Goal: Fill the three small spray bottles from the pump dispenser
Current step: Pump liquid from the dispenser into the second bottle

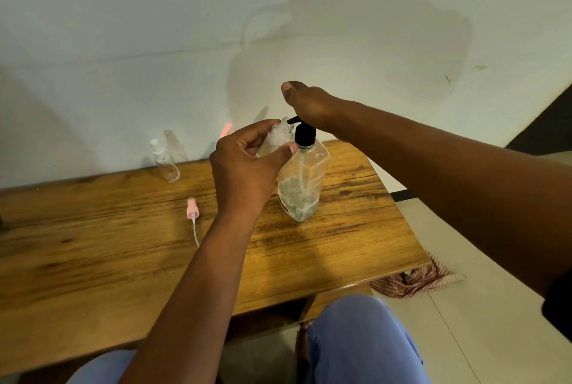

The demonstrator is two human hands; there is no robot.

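A clear pump dispenser [305, 179] with a black pump head stands on the wooden table [93, 244], liquid low in its base. My right hand [306, 103] presses down on the pump head from above. My left hand [244, 167] grips a small clear spray bottle [277, 137] without its cap, its mouth held right under the black nozzle. A second small spray bottle [165, 160] with a clear cap stands at the back left by the wall. A pink spray cap [192, 213] with its dip tube lies loose on the table. Something pink [226, 129] shows behind my left hand, mostly hidden.
The table ends close to the right of the dispenser, with tiled floor beyond. A striped cloth [414, 280] lies on the floor by the table's right corner. A white wall runs along the table's far edge. My knees in blue trousers sit below the near edge.
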